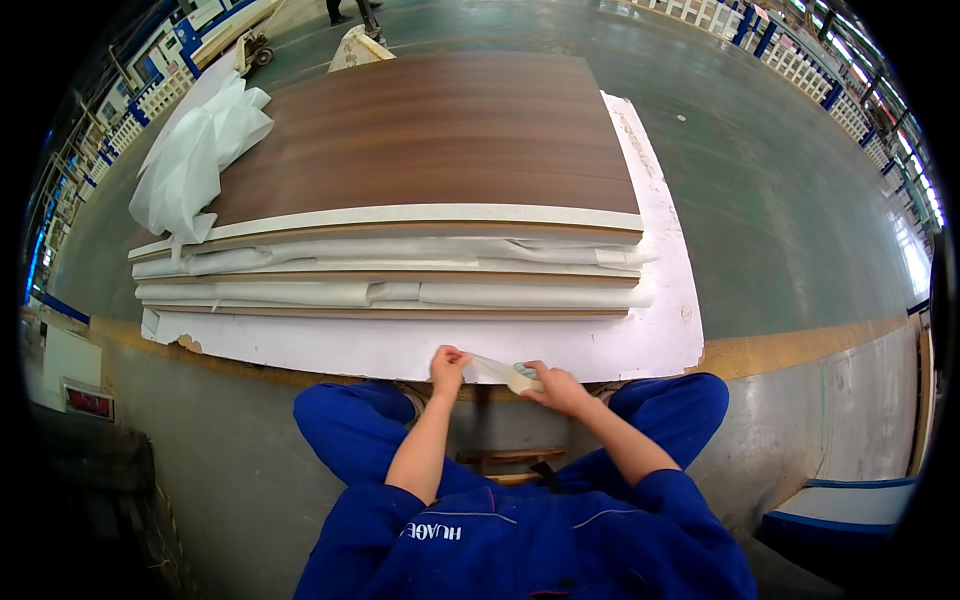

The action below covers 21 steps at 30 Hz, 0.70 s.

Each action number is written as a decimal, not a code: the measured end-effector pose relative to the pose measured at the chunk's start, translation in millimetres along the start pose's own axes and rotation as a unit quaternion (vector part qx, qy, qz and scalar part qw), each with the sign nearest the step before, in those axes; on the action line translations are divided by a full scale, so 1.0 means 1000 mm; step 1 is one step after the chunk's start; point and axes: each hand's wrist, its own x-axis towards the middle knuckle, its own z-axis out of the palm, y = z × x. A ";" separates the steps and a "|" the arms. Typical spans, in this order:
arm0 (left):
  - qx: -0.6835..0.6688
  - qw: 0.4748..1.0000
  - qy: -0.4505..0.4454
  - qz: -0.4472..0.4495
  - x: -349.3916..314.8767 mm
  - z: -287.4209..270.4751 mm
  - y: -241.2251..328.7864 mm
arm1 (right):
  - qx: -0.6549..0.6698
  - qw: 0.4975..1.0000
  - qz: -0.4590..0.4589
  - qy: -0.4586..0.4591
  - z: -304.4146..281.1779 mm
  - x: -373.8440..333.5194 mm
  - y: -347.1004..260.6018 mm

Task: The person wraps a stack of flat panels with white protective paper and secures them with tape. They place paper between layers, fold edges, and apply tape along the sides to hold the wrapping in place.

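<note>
My right hand (558,388) is closed around a roll of pale tape (521,379) just in front of the stack's near edge. From the roll a strip of tape stretches left to my left hand (448,367), whose fingers pinch its end. Beyond both hands lies a stack of flat panels; the top one is a brown wood-grain panel (430,135) with a white near edge. White foam sheeting (400,293) shows between the layers. A white board (330,345) lies under the stack and juts out toward me and to the right.
Crumpled white foam sheet (200,150) is heaped on the stack's left end. A pallet jack (362,45) stands behind it, near another person's legs (340,10). Green floor (770,220) extends to the right, bounded by a white fence (800,70). A blue-edged object (840,505) sits at lower right.
</note>
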 end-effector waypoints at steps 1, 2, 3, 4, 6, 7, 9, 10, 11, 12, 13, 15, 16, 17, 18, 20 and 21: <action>-0.002 1.000 0.029 0.010 0.010 -0.011 -0.002 | -0.037 0.999 -0.017 -0.009 -0.011 -0.002 0.013; -0.117 0.988 0.097 0.009 0.037 -0.045 -0.029 | -0.095 0.995 -0.010 -0.044 -0.027 0.001 0.014; -0.321 0.928 0.182 0.048 0.065 -0.104 -0.046 | -0.148 0.986 -0.002 -0.074 -0.042 0.001 0.022; -0.195 0.938 0.283 0.033 0.083 -0.136 -0.035 | -0.155 0.986 0.034 -0.047 -0.056 -0.023 0.080; -0.053 0.955 0.287 0.053 0.106 -0.148 0.014 | -0.167 0.984 0.057 0.020 -0.077 -0.043 0.135; -0.076 0.959 0.260 0.085 0.109 -0.143 0.029 | -0.168 0.984 0.038 0.055 -0.087 -0.040 0.128; -0.051 0.984 0.093 0.141 0.096 -0.097 0.047 | -0.137 0.986 -0.020 0.097 -0.080 -0.033 0.092; -0.032 0.997 0.022 0.064 0.090 -0.077 0.040 | -0.115 0.989 -0.027 0.083 -0.076 -0.023 0.072; -0.012 0.999 -0.050 -0.015 0.087 -0.059 0.033 | -0.093 0.993 -0.034 0.068 -0.073 -0.011 0.057; -0.073 0.983 -0.108 -0.128 0.082 -0.038 0.039 | -0.085 0.993 -0.049 0.063 -0.065 -0.006 0.055; -0.132 0.948 -0.159 -0.244 0.071 -0.023 0.043 | -0.075 0.994 -0.065 0.052 -0.055 -0.004 0.052; -0.097 0.952 -0.190 -0.220 0.069 -0.001 0.027 | -0.069 0.996 -0.057 0.026 -0.036 0.000 0.046; -0.079 0.954 -0.207 -0.203 0.073 0.010 0.025 | -0.070 0.996 -0.051 0.020 -0.026 0.003 0.048; -0.103 0.952 -0.200 -0.208 0.076 0.018 0.022 | -0.070 0.996 -0.046 0.014 -0.018 0.006 0.051; -0.124 0.950 -0.195 -0.212 0.080 0.026 0.024 | -0.070 0.994 -0.066 0.047 -0.013 0.009 0.055; -0.143 0.946 -0.184 -0.224 0.088 0.034 0.029 | -0.153 0.981 -0.096 0.071 -0.007 0.020 0.065; -0.139 0.946 -0.179 -0.233 0.091 0.037 0.033 | -0.192 0.972 -0.108 0.082 -0.003 0.026 0.071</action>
